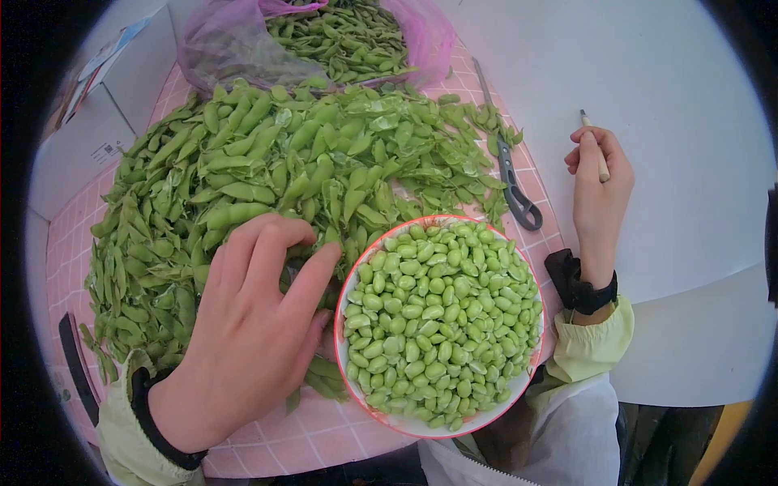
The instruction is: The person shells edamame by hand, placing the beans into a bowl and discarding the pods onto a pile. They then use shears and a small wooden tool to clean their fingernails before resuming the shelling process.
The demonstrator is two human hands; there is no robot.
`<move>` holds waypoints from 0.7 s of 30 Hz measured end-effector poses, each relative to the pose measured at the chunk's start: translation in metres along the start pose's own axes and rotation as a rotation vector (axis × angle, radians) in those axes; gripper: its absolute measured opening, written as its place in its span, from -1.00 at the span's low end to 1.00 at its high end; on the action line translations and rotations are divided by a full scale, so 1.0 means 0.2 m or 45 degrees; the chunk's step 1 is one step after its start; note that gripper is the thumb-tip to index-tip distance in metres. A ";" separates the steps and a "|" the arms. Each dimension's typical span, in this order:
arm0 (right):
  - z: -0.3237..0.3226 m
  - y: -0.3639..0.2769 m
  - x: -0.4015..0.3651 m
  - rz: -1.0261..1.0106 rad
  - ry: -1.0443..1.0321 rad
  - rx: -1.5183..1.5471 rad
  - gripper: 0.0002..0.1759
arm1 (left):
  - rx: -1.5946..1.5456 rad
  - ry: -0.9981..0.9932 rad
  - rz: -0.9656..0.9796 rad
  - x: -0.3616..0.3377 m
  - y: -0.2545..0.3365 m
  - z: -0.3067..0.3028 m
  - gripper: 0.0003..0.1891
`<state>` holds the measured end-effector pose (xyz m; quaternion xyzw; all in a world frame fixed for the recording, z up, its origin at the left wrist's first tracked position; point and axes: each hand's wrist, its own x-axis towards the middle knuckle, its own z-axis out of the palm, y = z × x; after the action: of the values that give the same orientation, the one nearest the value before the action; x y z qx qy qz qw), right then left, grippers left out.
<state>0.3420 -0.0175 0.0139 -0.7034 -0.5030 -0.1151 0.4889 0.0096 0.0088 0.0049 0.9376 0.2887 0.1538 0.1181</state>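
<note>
Over the heap of green pods (243, 154) lies my left hand (259, 316), palm down, with its fingers bent and apart; its fingertips touch the pods just left of the bowl. The round bowl (344, 356), white with a red rim, is full of shelled green beans (438, 324). Away to the right, my right hand (601, 162) is closed round a thin pen-like tool (602, 168) with a dark tip pointing up, above the white surface.
A pink bag (421, 32) of pods stands at the back. Scissors or a knife with a dark handle (517, 186) lie right of the heap. Another dark strip (77, 364) lies at the left edge of the pink checked cloth (300, 441). A white box (89, 154) stands back left.
</note>
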 end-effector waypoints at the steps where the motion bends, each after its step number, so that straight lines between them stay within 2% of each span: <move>1: 0.00 0.00 0.00 0.018 -0.014 -0.008 -0.77 | 0.001 0.000 0.001 0.00 0.00 0.00 -0.41; 9: -0.02 -0.02 0.00 0.158 -0.109 -0.067 -0.78 | 0.003 -0.004 -0.004 0.00 0.00 0.00 -0.41; 12: 0.00 -0.01 0.00 0.006 -0.100 0.062 -0.79 | -0.003 -0.005 0.000 0.00 0.00 0.00 -0.41; 15: 0.02 -0.03 -0.02 -0.040 -0.193 0.051 -0.82 | -0.003 0.000 0.011 0.00 -0.01 0.00 -0.41; 18: 0.03 0.01 -0.01 -0.144 -0.347 -0.133 -0.85 | -0.008 0.004 0.020 -0.01 -0.01 0.00 -0.41; 21: 0.03 0.03 -0.02 -0.254 -0.472 -0.178 -0.79 | -0.015 0.006 0.027 0.00 -0.01 0.00 -0.41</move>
<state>0.3435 -0.0155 0.0042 -0.6913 -0.6422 -0.0663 0.3244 0.0075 0.0106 0.0039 0.9395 0.2781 0.1589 0.1213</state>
